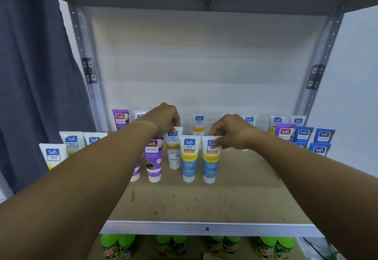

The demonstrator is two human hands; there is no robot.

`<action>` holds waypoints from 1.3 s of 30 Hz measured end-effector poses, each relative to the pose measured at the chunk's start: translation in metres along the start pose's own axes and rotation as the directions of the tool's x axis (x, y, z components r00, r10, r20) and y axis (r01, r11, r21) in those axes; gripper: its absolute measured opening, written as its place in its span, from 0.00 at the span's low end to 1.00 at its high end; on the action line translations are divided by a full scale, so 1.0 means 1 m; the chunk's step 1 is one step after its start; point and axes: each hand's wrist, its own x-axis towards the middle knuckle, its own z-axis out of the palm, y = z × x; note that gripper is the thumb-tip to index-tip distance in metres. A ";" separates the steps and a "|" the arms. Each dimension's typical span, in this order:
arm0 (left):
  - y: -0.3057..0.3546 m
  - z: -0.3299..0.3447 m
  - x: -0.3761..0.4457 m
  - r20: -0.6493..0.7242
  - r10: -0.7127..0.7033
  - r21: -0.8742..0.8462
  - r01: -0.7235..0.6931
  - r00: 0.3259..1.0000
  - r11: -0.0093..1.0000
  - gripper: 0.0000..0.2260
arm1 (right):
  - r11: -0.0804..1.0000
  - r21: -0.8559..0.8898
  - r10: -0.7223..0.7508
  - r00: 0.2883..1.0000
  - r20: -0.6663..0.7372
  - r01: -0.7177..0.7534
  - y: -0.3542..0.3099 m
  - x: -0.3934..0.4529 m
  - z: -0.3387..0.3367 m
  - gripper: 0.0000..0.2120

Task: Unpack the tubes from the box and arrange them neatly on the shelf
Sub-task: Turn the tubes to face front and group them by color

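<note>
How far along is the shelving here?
Done: many tubes already stand on the shelf, at the left, back and right. In hand: the left hand pinches the top of a white tube, and the right hand a blue tube. Left: the rows look uneven; the box is out of view.

Left hand (167, 119) pinching white tube (173, 150) top, right hand (229, 131) pinching blue tube (210, 161) top, both upright on shelf (204, 202)

A shop stockroom: metal shelf (206, 228) stocked with branded tubes (189, 157), with green-capped bottles (118, 244) below.
</note>
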 end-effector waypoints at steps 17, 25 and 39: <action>0.008 -0.004 0.007 -0.043 -0.011 -0.009 0.010 0.999 1.000 0.09 | 0.999 -0.048 0.018 0.993 -0.116 -0.023 0.023 -0.019 0.007 0.22; 0.063 -0.009 0.032 -0.090 0.097 -0.048 -0.101 0.991 0.994 0.09 | 0.975 -0.202 0.094 0.996 0.000 -0.092 0.088 -0.078 0.037 0.29; 0.167 0.016 0.040 0.128 0.223 -0.070 -0.216 0.966 0.974 0.10 | 0.956 -0.294 0.008 0.995 0.099 0.021 0.127 -0.156 0.070 0.47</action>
